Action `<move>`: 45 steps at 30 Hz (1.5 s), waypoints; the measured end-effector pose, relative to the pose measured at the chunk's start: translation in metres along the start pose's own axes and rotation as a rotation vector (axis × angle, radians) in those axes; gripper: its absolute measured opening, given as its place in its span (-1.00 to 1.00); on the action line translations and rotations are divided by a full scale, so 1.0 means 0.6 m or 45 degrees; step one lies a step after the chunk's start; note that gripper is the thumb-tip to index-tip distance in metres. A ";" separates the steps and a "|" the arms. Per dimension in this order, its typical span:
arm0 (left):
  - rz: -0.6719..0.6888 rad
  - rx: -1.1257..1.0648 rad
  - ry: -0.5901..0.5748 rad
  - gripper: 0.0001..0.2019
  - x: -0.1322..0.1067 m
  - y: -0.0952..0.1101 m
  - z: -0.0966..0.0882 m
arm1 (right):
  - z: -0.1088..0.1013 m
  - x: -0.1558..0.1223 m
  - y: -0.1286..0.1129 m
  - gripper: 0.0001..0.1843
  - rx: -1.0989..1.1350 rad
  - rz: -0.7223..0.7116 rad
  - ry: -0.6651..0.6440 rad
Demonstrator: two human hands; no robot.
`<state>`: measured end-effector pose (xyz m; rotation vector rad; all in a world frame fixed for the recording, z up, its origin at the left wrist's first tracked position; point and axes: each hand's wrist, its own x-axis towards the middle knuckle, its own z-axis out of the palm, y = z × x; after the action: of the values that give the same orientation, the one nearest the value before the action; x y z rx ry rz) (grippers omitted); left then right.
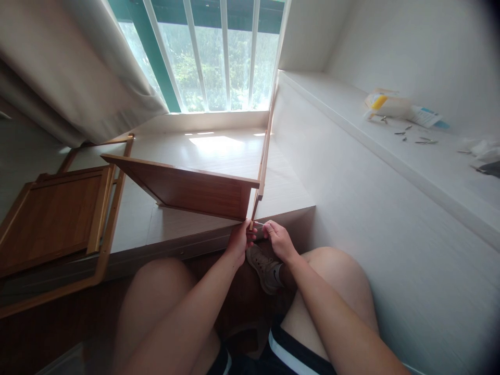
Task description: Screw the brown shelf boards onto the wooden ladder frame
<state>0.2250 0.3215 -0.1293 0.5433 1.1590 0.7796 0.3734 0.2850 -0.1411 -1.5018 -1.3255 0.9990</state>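
My left hand is closed around the lower right corner of a brown wooden frame piece, where a narrow wooden bar meets a wooden panel. The panel stands tilted on the pale ledge. My right hand pinches a thin metal rod, which points left at the end of the bar, close to my left fingers. Whether the rod is a hex key or a bolt is too small to make out, and its tip is hard to see against the wood.
Another wooden panel with a frame leans at the left. On the raised shelf at the right lie several small metal screws and a plastic packet. A barred window, a curtain and a shoe are also in view.
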 end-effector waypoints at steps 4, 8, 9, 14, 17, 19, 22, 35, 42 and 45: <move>-0.001 0.004 -0.007 -0.59 -0.002 0.002 0.001 | -0.001 0.000 0.001 -0.61 -0.024 -0.016 0.015; 0.007 0.007 -0.009 -0.58 -0.002 0.002 0.001 | -0.001 0.001 0.003 -0.61 -0.056 -0.022 0.023; 0.009 0.009 -0.009 -0.58 -0.002 0.001 0.001 | -0.002 0.001 0.003 -0.61 -0.060 -0.019 0.028; 0.015 0.017 -0.010 -0.57 0.002 -0.001 -0.002 | 0.002 0.006 0.007 -0.59 0.008 0.038 0.051; 0.017 0.019 -0.017 -0.56 0.003 -0.002 -0.003 | 0.009 0.009 0.009 -0.56 0.202 0.149 0.011; 0.019 0.022 -0.020 -0.55 0.004 -0.003 -0.003 | 0.013 0.011 0.010 -0.55 0.363 0.249 -0.024; 0.020 0.025 -0.016 -0.55 0.004 -0.004 -0.003 | 0.015 0.013 0.008 -0.57 0.549 0.377 -0.061; 0.010 0.028 -0.004 -0.58 0.002 0.000 0.000 | 0.010 0.020 0.006 -0.61 0.806 0.600 -0.125; 0.016 0.036 -0.019 -0.56 0.003 -0.001 -0.002 | 0.006 0.023 0.002 -0.66 0.838 0.619 -0.004; 0.019 0.036 -0.023 -0.56 0.003 -0.002 -0.003 | 0.006 0.022 -0.002 -0.66 0.794 0.548 0.021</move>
<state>0.2239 0.3219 -0.1317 0.5821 1.1521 0.7706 0.3712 0.2987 -0.1414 -1.3080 -0.5840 1.4989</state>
